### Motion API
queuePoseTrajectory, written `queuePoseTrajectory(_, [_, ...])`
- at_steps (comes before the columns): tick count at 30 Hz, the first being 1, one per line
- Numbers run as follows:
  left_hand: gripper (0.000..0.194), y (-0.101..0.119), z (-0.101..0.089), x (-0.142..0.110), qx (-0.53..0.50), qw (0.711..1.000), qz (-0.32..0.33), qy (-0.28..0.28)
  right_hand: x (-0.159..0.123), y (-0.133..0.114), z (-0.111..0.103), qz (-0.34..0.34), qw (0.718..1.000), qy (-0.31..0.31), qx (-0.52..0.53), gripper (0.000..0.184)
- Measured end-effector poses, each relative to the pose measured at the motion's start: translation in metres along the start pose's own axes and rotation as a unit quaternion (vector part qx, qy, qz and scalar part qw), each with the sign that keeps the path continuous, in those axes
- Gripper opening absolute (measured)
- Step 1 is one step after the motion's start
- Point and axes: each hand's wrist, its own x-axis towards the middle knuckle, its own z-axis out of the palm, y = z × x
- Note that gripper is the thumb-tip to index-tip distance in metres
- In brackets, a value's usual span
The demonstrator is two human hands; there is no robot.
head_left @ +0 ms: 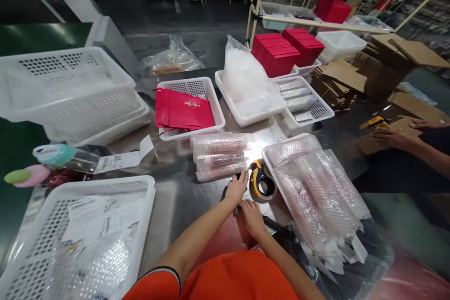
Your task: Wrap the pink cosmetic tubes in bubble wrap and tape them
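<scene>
My left hand (236,188) is closed low over the table, between the bubble-wrapped packs and the tape dispenser. Just below it, my right hand (252,217) is closed too, its fingers curled. A small dark thing shows by the fingers, mostly hidden, and I cannot make out what it is. Right beside both hands sits a yellow and black tape dispenser (258,179) with its roll. Several bubble-wrapped packs (221,157) lie stacked ahead of my left hand. To the right, larger bubble-wrapped packs (318,187) fill and overhang a white tray (269,157).
A white basket (149,197) with papers and bubble wrap stands at left, bottles (66,159) behind it. Farther back are a red bag (184,108) in a basket, a white sack (246,77) and red boxes (276,54). A co-worker's hands (397,136) rest on cardboard at right.
</scene>
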Motion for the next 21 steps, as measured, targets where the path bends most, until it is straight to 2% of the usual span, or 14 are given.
queuePoseTrajectory(3, [0.071,-0.006,0.005,0.002,0.012,1.0,0.019,-0.015,-0.004,0.006,0.01,-0.058,0.998,-0.002,0.016,0.047])
queuePoseTrajectory(7, [0.071,-0.015,0.008,-0.001,0.022,0.999,0.036,-0.03,-0.004,0.007,0.018,-0.022,0.998,0.037,0.037,0.036])
queuePoseTrajectory(11, [0.07,-0.021,0.01,-0.013,0.012,0.999,0.038,-0.033,-0.001,0.006,0.011,0.001,0.999,0.024,0.037,0.04])
queuePoseTrajectory(15, [0.07,-0.032,0.015,-0.036,-0.01,0.999,0.0,-0.03,0.005,0.002,0.007,0.027,0.999,0.006,0.027,0.052])
queuePoseTrajectory(18, [0.069,-0.047,0.023,-0.061,-0.032,0.998,-0.048,-0.028,0.01,-0.009,0.013,-0.005,0.999,-0.018,0.038,0.059])
queuePoseTrajectory(21, [0.077,-0.062,0.03,-0.08,-0.06,0.994,-0.084,-0.029,0.013,-0.029,0.023,-0.035,0.998,-0.024,0.05,0.065])
